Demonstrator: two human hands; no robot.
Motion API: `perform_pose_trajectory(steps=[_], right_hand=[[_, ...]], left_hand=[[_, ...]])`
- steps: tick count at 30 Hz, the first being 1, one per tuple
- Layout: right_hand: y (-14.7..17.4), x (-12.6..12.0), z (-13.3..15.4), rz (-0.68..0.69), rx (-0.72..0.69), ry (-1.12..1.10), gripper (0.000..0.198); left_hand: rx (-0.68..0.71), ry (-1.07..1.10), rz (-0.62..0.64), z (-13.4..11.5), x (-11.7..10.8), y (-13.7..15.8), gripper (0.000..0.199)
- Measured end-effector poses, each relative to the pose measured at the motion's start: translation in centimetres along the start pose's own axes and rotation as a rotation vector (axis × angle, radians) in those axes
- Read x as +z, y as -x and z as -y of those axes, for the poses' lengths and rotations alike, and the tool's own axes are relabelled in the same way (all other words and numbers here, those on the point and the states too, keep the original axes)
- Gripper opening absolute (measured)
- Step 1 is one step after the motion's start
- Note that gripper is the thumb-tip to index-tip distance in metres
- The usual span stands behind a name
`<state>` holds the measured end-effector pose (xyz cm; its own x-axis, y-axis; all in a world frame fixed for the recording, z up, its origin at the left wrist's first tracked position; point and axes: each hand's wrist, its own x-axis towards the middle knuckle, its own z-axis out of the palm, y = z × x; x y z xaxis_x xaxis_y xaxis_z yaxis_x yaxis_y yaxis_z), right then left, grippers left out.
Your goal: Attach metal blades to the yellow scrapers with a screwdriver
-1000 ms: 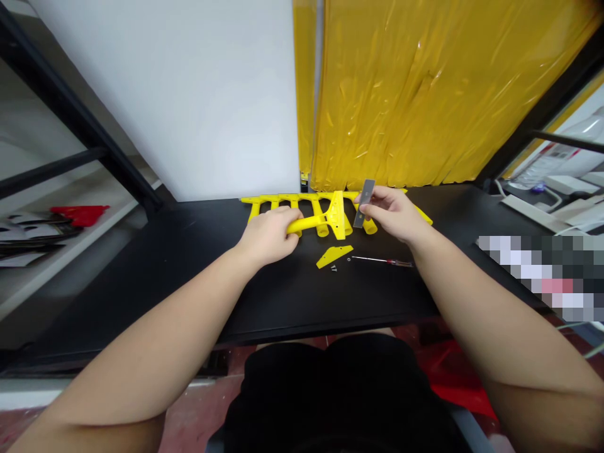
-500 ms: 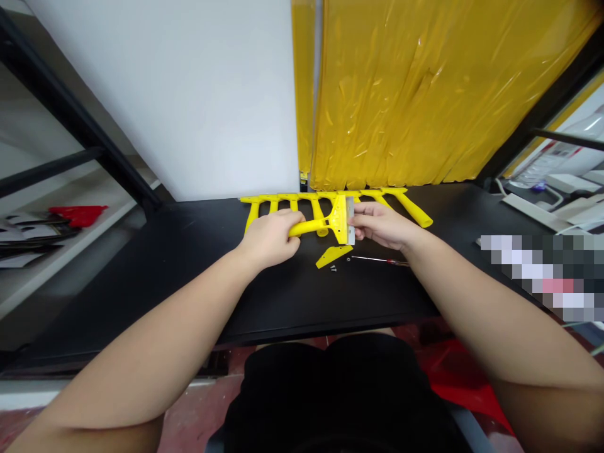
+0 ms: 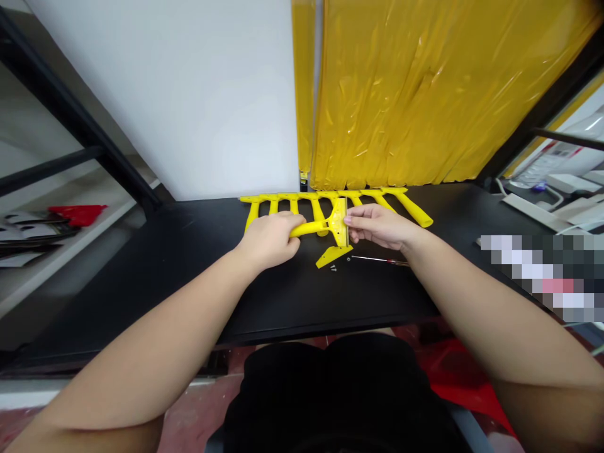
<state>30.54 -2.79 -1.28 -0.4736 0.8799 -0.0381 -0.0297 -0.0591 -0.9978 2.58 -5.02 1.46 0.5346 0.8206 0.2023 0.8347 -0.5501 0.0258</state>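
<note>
The left hand [image 3: 272,239], palm down, grips a yellow scraper [image 3: 337,228] above the black table [image 3: 330,305]; the right hand [image 3: 377,226], fingers curled, pinches the blade [image 3: 347,238] along its edge. Nearer lie a yellow plate [image 3: 333,256] and a screwdriver [image 3: 372,258].

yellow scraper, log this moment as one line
left grip: holding yellow scraper by handle | right grip: at metal blade along scraper's head | on black table: yellow cover plate, screws, screwdriver

Scraper [image 3: 338,223] before row of handles [image 3: 319,212]
</note>
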Motion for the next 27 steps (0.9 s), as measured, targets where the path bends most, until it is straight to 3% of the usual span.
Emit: perform_pose_trajectory(steps=[6, 19, 27], right_hand=[[-0.65, 0.01, -0.75, -0.076, -0.067, 0.164, 0.033], [-0.8, -0.02, -0.78, -0.113, -0.046, 0.119, 0.033], [-0.42, 0.57, -0.56, -0.054, -0.1, 0.157, 0.035]], left_hand=[[0.009, -0.016, 0.018, -0.23, -0.02, 0.1, 0.039], [0.012, 0.028, -0.018, -0.44, 0.17, 0.3, 0.039], [0.132, 0.095, -0.001, -0.65, 0.1, 0.73, 0.065]])
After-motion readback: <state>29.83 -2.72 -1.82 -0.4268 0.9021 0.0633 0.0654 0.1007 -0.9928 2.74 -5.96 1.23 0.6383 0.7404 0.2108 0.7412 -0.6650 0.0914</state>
